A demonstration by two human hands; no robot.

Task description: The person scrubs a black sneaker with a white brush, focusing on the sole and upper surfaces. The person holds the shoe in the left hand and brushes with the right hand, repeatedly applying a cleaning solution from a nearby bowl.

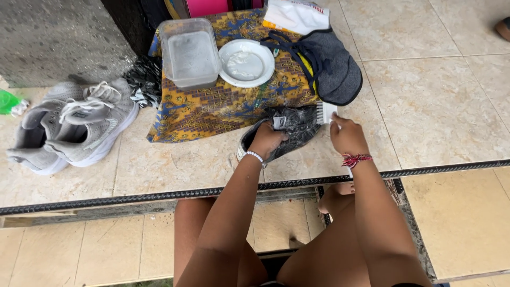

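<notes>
- Fingers of the left hand (267, 139) curl round a dark shoe (287, 130) lying on the tiled ledge (441, 101).
- Right hand (347, 136) closes on a white brush (325, 112), bristles against the shoe's toe.
- Just behind: patterned cloth (212, 106) bearing a plastic tub (189, 52) and white plate (246, 62); grey sneakers (71, 125) stand well apart, leftward.

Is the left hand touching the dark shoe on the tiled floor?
Touching. The head view shows the left hand pressed down on the dark shoe, fingers on its upper, with no gap between them.

Black shoe (287, 130), white brush (325, 112)
</notes>
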